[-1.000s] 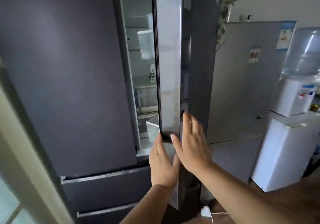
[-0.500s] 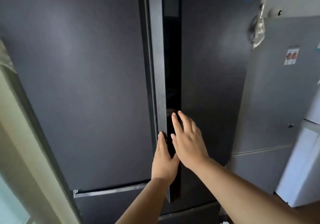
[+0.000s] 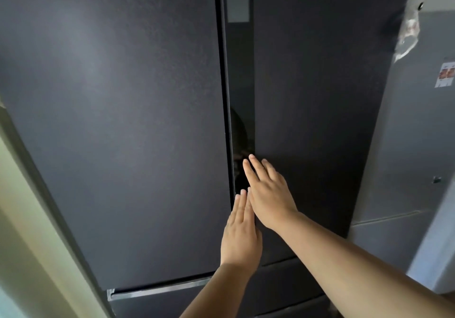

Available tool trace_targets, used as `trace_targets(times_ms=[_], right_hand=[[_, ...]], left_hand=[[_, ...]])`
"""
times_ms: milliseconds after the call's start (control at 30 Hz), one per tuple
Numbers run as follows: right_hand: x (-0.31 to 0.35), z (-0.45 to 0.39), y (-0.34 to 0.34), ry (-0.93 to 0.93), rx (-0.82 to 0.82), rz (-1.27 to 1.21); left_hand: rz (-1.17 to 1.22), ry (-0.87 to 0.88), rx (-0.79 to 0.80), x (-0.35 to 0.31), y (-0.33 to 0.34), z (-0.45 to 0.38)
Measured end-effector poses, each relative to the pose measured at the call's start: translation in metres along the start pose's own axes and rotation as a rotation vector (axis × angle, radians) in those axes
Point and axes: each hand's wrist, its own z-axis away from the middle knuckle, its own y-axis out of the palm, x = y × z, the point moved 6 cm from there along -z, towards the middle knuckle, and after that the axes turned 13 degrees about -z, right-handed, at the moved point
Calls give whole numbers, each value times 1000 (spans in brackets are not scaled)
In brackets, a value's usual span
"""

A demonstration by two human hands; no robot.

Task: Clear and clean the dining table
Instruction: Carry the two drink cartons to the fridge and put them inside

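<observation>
1. At the seam between the two upper doors of a dark French-door refrigerator [image 3: 123,120]: both hands flat, fingers straight, gripping nothing.
2. Left hand [image 3: 240,234] low on the inner edge of the right door [image 3: 307,96], fingertips up by the seam, palm on the panel.
3. Right hand [image 3: 267,194] just above and to the right, spread open on the same door, partly overlapping the left hand's fingers.
4. Step in hand, as a judgement: pressing the right door home against the cabinet, probably to finish a put-away leg of clearing the table.
5. Door close to shut, with a glossy black strip [image 3: 242,71] between the two panels; impossible to tell from here whether the seal is fully seated.
6. Next move likely calls for a firm flat push near the seam, release of both hands, then a turn back to the table.
7. Dining table nowhere in view, so progress on clearing and wiping cannot be judged.
8. Refrigerator contents hidden behind the doors; a drawer front [image 3: 160,300] below also closed, contents unseen.
9. To the far right, a second, grey refrigerator [image 3: 406,145], closed, with a sticker [image 3: 446,75] on its front; contents unseen.
10. Near left, a pale frame or wall edge [image 3: 22,219].
</observation>
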Motion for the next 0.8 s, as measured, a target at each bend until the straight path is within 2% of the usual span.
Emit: trace_targets(times_ms=[100, 267, 500, 600, 700, 800], right_hand=[[-4, -14, 14, 27, 57, -5], [-2, -16, 22, 61, 63, 28], [-4, -12, 15, 5, -87, -98], [9, -4, 23, -93, -74, -171], [30, 6, 45, -201, 40, -306], [48, 20, 67, -185, 189, -508]], left_hand=[[0, 5, 52, 11, 12, -6], [37, -38, 97, 24, 26, -17], [118, -217, 86, 35, 39, -14], [205, -403, 1, 49, 37, -9], [270, -680, -69, 72, 30, 10], [369, -970, -110, 90, 22, 48]])
